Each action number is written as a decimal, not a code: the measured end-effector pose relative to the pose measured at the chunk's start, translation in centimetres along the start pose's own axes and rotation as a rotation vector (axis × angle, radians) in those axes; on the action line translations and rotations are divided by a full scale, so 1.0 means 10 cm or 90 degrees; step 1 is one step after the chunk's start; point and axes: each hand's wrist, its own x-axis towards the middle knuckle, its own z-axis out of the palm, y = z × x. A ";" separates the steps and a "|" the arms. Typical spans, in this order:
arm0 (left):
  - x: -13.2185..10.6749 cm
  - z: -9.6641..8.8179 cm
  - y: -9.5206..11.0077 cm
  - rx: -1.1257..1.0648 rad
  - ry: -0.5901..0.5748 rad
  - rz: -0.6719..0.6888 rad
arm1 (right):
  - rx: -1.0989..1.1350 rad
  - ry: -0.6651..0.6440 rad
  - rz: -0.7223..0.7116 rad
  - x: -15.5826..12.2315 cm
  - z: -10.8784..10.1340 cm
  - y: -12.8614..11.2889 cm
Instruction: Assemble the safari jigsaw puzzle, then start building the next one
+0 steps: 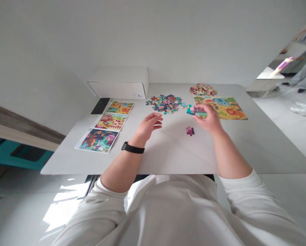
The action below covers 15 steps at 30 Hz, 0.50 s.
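White shirt [176, 208]: one, bottom centre of the frame.
Left hand [148, 126]: fingers half-curled and parted, mid-frame; one black wristband [135, 149] below it.
Right hand [210, 118]: right of centre, thumb and fingers pinching teal-and-purple jigsaw [190, 110]; whether one piece or several, I cannot tell.
Loose purple piece [190, 131]: one, flat on the tabletop [173, 157], below the right hand.
Piece heaps: two, a teal mixed heap [165, 103] at centre, a reddish heap [202, 90] upper right.
Assembled lion puzzle [231, 107]: one, right, partly behind the right hand.
Printed pictures [100, 140]: three, left of centre.
Smartphone [100, 106]: one, beside them.
White box [119, 89]: one, upper left.
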 end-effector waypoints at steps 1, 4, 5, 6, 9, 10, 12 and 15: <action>0.00 -0.01 0.00 0.025 0.000 0.014 | 0.008 0.002 0.024 -0.01 -0.03 0.06; -0.03 0.02 -0.03 0.164 0.003 0.105 | 0.048 -0.064 0.051 -0.07 0.00 0.06; -0.05 0.05 -0.04 0.225 -0.004 0.155 | 0.057 -0.104 0.046 -0.09 0.05 0.01; -0.07 0.09 -0.05 0.285 -0.020 0.209 | 0.063 -0.146 0.036 -0.11 0.10 -0.06; -0.14 0.17 -0.08 0.422 -0.112 0.327 | 0.085 -0.233 -0.001 -0.15 0.28 -0.30; -0.16 0.19 -0.08 0.454 -0.138 0.343 | 0.094 -0.248 -0.008 -0.15 0.33 -0.36; -0.17 0.20 -0.09 0.505 -0.161 0.345 | 0.104 -0.272 -0.011 -0.16 0.40 -0.43; -0.16 0.17 -0.11 0.554 -0.174 0.333 | 0.128 -0.292 -0.006 -0.17 0.42 -0.40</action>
